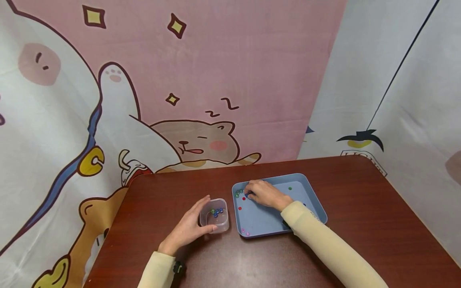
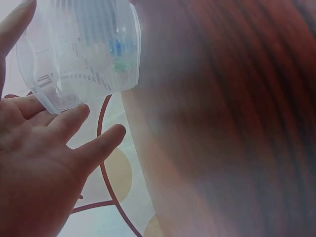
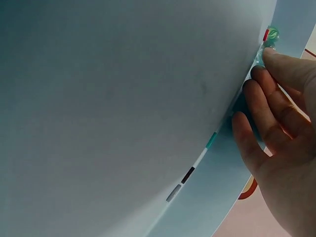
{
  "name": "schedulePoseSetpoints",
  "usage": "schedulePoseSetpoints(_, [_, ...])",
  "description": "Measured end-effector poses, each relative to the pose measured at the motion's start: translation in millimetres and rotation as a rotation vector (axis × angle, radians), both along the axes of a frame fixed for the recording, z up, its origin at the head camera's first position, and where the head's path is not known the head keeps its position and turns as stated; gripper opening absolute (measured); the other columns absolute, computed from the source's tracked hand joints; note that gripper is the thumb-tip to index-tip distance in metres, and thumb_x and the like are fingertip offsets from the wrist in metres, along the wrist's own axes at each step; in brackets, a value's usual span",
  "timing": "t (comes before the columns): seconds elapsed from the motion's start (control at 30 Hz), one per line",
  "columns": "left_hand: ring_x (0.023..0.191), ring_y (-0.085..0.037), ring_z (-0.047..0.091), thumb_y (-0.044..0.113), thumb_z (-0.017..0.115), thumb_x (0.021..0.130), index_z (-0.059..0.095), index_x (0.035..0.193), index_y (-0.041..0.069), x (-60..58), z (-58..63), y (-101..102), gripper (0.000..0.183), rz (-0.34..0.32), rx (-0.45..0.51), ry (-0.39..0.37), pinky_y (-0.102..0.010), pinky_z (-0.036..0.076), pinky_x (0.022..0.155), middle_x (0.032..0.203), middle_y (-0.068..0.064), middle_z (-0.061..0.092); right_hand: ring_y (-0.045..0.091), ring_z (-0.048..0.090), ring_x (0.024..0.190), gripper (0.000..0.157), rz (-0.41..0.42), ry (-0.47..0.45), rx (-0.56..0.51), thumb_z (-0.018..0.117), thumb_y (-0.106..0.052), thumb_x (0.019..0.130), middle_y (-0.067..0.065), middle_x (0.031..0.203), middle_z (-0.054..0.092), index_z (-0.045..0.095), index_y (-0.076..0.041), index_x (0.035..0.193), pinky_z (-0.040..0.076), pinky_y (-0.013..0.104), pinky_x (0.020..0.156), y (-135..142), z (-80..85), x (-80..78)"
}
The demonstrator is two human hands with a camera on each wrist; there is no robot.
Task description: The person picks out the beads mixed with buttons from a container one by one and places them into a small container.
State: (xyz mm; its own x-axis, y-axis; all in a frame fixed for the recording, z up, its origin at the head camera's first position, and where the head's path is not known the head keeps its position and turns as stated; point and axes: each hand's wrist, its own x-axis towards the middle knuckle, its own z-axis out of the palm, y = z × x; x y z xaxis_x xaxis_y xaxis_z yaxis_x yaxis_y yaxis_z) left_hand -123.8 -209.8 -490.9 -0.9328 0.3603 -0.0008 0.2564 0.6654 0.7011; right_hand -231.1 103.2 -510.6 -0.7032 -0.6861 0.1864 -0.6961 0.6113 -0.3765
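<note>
My left hand [image 1: 189,228] holds a clear plastic container [image 1: 224,226] on the table, thumb at its near side and fingers along its far left side. Several blue and green marbles [image 1: 216,213] lie inside it. Over the far left corner of a blue tray [image 1: 259,224], my right hand [image 1: 265,194] reaches down with bent fingers. A blue marble [image 1: 247,195] shows at its fingertips in the head view. Thumb and index finger come close together around a glass marble in the right wrist view, beside green marbles [image 3: 273,33]. Green marbles [image 1: 238,193] sit in that corner.
Flat red discs [image 1: 240,208] and a green disc [image 1: 290,188] lie on the tray floor. Pink marbles [image 1: 245,232] are in its near left corner. The brown table [image 1: 237,264] meets a printed cloth backdrop [image 1: 252,80] at the back.
</note>
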Motion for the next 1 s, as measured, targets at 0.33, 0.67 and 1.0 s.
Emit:
schedulePoseSetpoints(0.33, [0.148, -0.026, 0.04, 0.039, 0.088, 0.084, 0.039, 0.16, 0.015, -0.7, -0.7, 0.0, 0.093, -0.016, 0.005, 0.013, -0.054, 0.036, 0.116, 0.166, -0.005, 0.035, 0.019, 0.068, 0.1, 0.013, -0.014, -0.015, -0.004, 0.075, -0.009, 0.095, 0.003, 0.107, 0.071, 0.077, -0.008, 0.108, 0.057, 0.04, 0.089, -1.0, 3.5, -1.5])
schedulePoseSetpoints(0.67, [0.147, -0.027, 0.04, 0.043, 0.087, 0.083, 0.04, 0.159, 0.016, 0.1, 1.0, 0.4, 0.093, -0.012, 0.003, 0.015, -0.055, 0.036, 0.116, 0.166, -0.005, 0.036, 0.019, 0.069, 0.098, 0.017, -0.049, -0.037, -0.083, 0.077, -0.009, 0.094, 0.001, 0.107, 0.072, 0.076, -0.007, 0.111, 0.057, 0.041, 0.087, 0.7, 28.5, 1.0])
schedulePoseSetpoints(1.0, [0.145, -0.027, 0.043, 0.046, 0.087, 0.083, 0.04, 0.159, 0.018, 0.8, 1.0, 0.1, 0.093, -0.006, 0.008, 0.013, -0.056, 0.037, 0.116, 0.165, -0.005, 0.036, 0.02, 0.069, 0.104, 0.017, -0.067, -0.002, -0.126, 0.075, -0.017, 0.097, 0.0, 0.111, 0.072, 0.077, -0.01, 0.113, 0.056, 0.043, 0.09, 2.6, 52.1, 7.6])
